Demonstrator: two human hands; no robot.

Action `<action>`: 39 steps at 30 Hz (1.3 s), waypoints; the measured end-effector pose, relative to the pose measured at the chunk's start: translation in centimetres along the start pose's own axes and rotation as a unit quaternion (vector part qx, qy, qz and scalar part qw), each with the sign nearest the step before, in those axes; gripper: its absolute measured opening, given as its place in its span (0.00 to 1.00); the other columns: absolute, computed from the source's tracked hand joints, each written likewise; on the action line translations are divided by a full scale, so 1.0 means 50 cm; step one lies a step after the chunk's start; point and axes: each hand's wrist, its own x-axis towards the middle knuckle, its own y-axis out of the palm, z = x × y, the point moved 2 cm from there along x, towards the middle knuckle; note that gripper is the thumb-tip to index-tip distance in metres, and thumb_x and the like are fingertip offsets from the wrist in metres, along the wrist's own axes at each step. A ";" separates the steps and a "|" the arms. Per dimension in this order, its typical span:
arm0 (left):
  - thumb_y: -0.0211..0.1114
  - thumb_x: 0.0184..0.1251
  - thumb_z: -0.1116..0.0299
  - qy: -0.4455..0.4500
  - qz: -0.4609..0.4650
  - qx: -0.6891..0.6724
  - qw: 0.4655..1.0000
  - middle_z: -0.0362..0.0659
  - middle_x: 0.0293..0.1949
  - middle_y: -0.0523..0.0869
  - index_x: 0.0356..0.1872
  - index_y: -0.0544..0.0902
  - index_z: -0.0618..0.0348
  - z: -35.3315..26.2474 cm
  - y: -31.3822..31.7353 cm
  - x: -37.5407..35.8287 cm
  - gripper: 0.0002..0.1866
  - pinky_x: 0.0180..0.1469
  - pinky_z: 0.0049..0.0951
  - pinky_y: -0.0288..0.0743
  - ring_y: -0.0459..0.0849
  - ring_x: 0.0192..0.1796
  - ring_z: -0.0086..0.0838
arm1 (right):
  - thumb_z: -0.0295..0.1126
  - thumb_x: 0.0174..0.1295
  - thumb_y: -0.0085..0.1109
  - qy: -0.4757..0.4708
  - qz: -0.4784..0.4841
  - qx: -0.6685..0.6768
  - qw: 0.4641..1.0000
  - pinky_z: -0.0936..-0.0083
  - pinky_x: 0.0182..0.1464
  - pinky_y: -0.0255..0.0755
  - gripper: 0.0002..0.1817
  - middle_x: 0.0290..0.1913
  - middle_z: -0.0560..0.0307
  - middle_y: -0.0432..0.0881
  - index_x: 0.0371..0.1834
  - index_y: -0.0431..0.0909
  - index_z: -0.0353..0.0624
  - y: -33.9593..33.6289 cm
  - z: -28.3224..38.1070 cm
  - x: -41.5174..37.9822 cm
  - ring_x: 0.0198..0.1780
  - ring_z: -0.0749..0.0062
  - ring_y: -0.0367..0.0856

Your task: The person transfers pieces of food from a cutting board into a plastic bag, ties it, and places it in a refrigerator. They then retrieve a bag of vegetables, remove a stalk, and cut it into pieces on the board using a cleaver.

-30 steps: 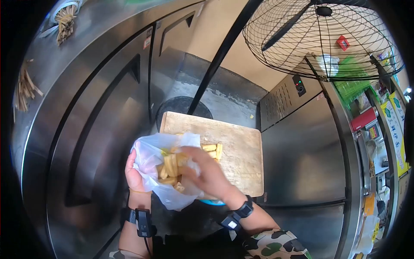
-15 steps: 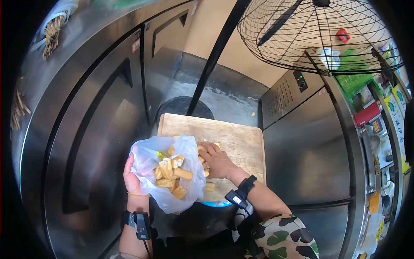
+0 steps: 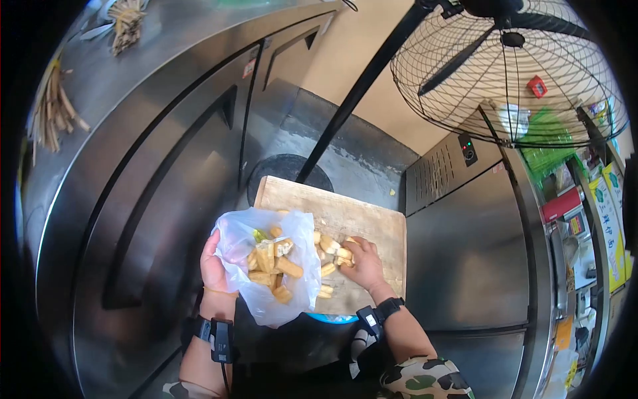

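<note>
On the yellow and white package [image 3: 607,206] at the far right, we can read Chinese characters, which seem to be 三鲜伊面. We see also a red and white sticker [image 3: 249,68] on the steel door [image 3: 207,179], and a white label [image 3: 371,320] on the black device [image 3: 365,315] at the right wrist, but their writing is too small for us.

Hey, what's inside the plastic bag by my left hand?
The plastic bag holds golden pieces that look like fried dough, with something yellow-green beside them. Anything beneath the top pieces is covered.
</note>
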 end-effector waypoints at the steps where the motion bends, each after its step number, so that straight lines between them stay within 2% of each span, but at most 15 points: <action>1: 0.53 0.70 0.60 0.000 0.004 0.000 1.000 0.44 0.48 0.85 0.51 0.79 0.60 0.001 0.001 0.000 0.17 0.57 0.36 0.75 0.82 0.51 0.34 | 0.36 0.43 0.68 0.004 -0.017 0.014 1.000 0.61 0.61 0.68 0.28 0.61 0.52 0.71 0.53 0.78 0.52 -0.006 -0.008 -0.006 0.60 0.51 0.68; 3: 0.53 0.70 0.61 0.028 -0.042 0.016 0.999 0.45 0.49 0.84 0.52 0.78 0.60 0.010 0.036 -0.009 0.17 0.58 0.35 0.74 0.82 0.51 0.35 | 0.33 0.43 0.68 -0.013 -0.062 0.080 0.995 0.62 0.62 0.67 0.27 0.61 0.50 0.71 0.53 0.77 0.50 -0.024 -0.008 -0.006 0.60 0.50 0.69; 4: 0.53 0.70 0.61 0.019 -0.017 0.006 1.000 0.45 0.49 0.84 0.52 0.78 0.60 0.008 0.037 -0.007 0.17 0.58 0.35 0.74 0.82 0.52 0.35 | 0.31 0.43 0.68 -0.020 -0.082 0.115 0.990 0.62 0.62 0.67 0.27 0.61 0.49 0.71 0.53 0.77 0.49 -0.027 -0.008 -0.005 0.59 0.50 0.70; 7: 0.53 0.70 0.61 -0.001 0.017 -0.006 1.000 0.45 0.50 0.84 0.52 0.78 0.60 0.008 0.026 -0.006 0.17 0.59 0.36 0.73 0.81 0.52 0.36 | 0.27 0.42 0.67 -0.114 -0.120 0.176 0.970 0.61 0.64 0.65 0.28 0.61 0.47 0.71 0.53 0.76 0.47 -0.103 0.165 -0.005 0.63 0.48 0.68; 11: 0.53 0.70 0.61 0.017 -0.029 0.037 0.999 0.45 0.51 0.83 0.53 0.79 0.59 0.004 0.039 -0.013 0.17 0.59 0.37 0.73 0.81 0.53 0.37 | 0.26 0.43 0.68 -0.333 0.035 0.204 0.920 0.56 0.66 0.62 0.36 0.69 0.49 0.63 0.62 0.71 0.52 -0.090 0.349 0.000 0.70 0.48 0.59; 15: 0.53 0.70 0.60 0.033 -0.040 0.040 0.998 0.45 0.52 0.83 0.54 0.79 0.59 -0.030 0.056 -0.024 0.18 0.60 0.38 0.72 0.81 0.54 0.38 | 0.26 0.48 0.66 -0.353 0.084 0.000 0.932 0.46 0.69 0.54 0.42 0.75 0.54 0.53 0.70 0.61 0.56 -0.026 0.376 0.003 0.76 0.49 0.46; 18: 0.53 0.70 0.59 0.040 -0.030 0.020 0.999 0.45 0.53 0.83 0.54 0.78 0.59 -0.033 0.044 -0.020 0.19 0.61 0.40 0.71 0.80 0.55 0.39 | 0.24 0.50 0.64 -0.344 0.144 0.070 0.925 0.50 0.70 0.53 0.39 0.74 0.53 0.56 0.69 0.62 0.53 -0.073 0.390 -0.012 0.76 0.48 0.47; 21: 0.53 0.70 0.58 0.031 -0.032 0.017 0.999 0.45 0.54 0.82 0.54 0.78 0.59 -0.026 0.033 -0.010 0.19 0.62 0.40 0.70 0.79 0.56 0.39 | 0.25 0.52 0.63 -0.354 0.120 0.226 0.899 0.57 0.66 0.61 0.35 0.69 0.49 0.64 0.66 0.65 0.47 -0.098 0.376 -0.010 0.71 0.48 0.60; 24: 0.53 0.70 0.58 0.033 -0.033 0.014 0.999 0.45 0.54 0.82 0.54 0.78 0.60 -0.018 0.033 -0.009 0.20 0.62 0.40 0.69 0.79 0.56 0.39 | 0.25 0.55 0.63 -0.142 -0.038 0.324 0.935 0.64 0.57 0.71 0.29 0.61 0.46 0.72 0.62 0.68 0.42 -0.063 0.298 0.006 0.59 0.51 0.73; 27: 0.53 0.70 0.58 0.031 -0.031 0.025 0.999 0.45 0.54 0.82 0.55 0.78 0.60 -0.016 0.047 -0.018 0.20 0.62 0.40 0.69 0.79 0.56 0.39 | 0.25 0.58 0.62 -0.038 -0.130 0.244 0.960 0.68 0.46 0.75 0.22 0.50 0.44 0.76 0.57 0.71 0.39 -0.016 0.242 0.048 0.45 0.56 0.78; 30: 0.52 0.70 0.58 0.027 -0.024 0.024 0.999 0.45 0.54 0.82 0.55 0.78 0.60 -0.017 0.057 -0.023 0.20 0.63 0.40 0.69 0.79 0.56 0.39 | 0.26 0.61 0.60 -0.037 -0.044 0.265 0.963 0.78 0.41 0.74 0.18 0.44 0.55 0.79 0.54 0.72 0.38 0.064 0.196 0.072 0.40 0.72 0.77; 33: 0.53 0.70 0.58 0.053 -0.030 0.024 0.998 0.45 0.52 0.83 0.54 0.79 0.60 -0.028 0.067 -0.024 0.19 0.62 0.39 0.70 0.79 0.56 0.38 | 0.29 0.65 0.57 0.121 -0.032 0.439 0.890 0.81 0.39 0.73 0.11 0.39 0.63 0.80 0.49 0.74 0.40 0.080 0.153 0.071 0.38 0.79 0.76; 36: 0.54 0.70 0.58 0.072 -0.028 0.021 0.997 0.45 0.49 0.85 0.51 0.80 0.59 -0.030 0.094 -0.038 0.18 0.60 0.38 0.72 0.81 0.53 0.37 | 0.30 0.69 0.52 0.103 -0.150 0.624 0.760 0.82 0.39 0.72 0.06 0.38 0.66 0.79 0.46 0.74 0.43 -0.015 0.178 0.051 0.39 0.84 0.75; 38: 0.54 0.70 0.58 0.078 -0.006 0.019 0.997 0.45 0.49 0.85 0.50 0.81 0.59 -0.029 0.112 -0.045 0.17 0.59 0.36 0.73 0.81 0.53 0.36 | 0.29 0.71 0.50 0.062 -0.219 0.641 0.733 0.86 0.31 0.66 0.06 0.33 0.69 0.77 0.45 0.76 0.45 -0.081 0.205 0.049 0.31 0.89 0.70; 39: 0.56 0.70 0.59 0.094 -0.002 0.020 0.995 0.43 0.47 0.84 0.51 0.79 0.59 -0.029 0.110 -0.046 0.17 0.53 0.31 0.75 0.82 0.48 0.32 | 0.29 0.71 0.49 0.040 -0.254 0.648 0.717 0.88 0.26 0.63 0.06 0.31 0.70 0.76 0.45 0.76 0.46 -0.111 0.220 0.045 0.27 0.92 0.68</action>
